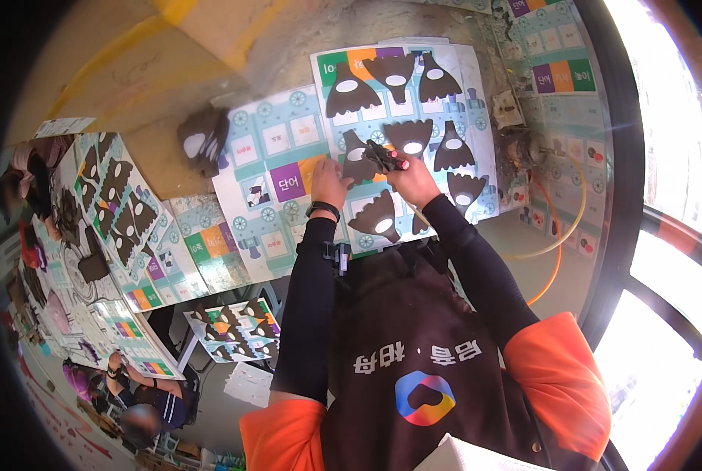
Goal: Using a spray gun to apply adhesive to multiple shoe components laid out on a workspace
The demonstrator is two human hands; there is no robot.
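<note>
My left hand [329,184] lies on the printed board with thumb and fingers apart, beside the lower left edge of a dark flared cutout [355,151]. In my right hand [415,182] is a dark hand tool with red parts [385,158], held over that cutout; its exact kind is hard to make out. Several similar dark cutouts [352,90] with white ovals and scalloped edges lie in rows on the white-edged board [486,169]. Another printed board [245,153] sits to the left, partly under it.
A stack of dark cutouts [204,141] stands at the left on the brown table [158,165]. More boards with dark pieces [119,200] lie farther left. Orange tubing [556,271] and a pale hose [578,220] hang at the right. Other people [143,420] work at the lower left.
</note>
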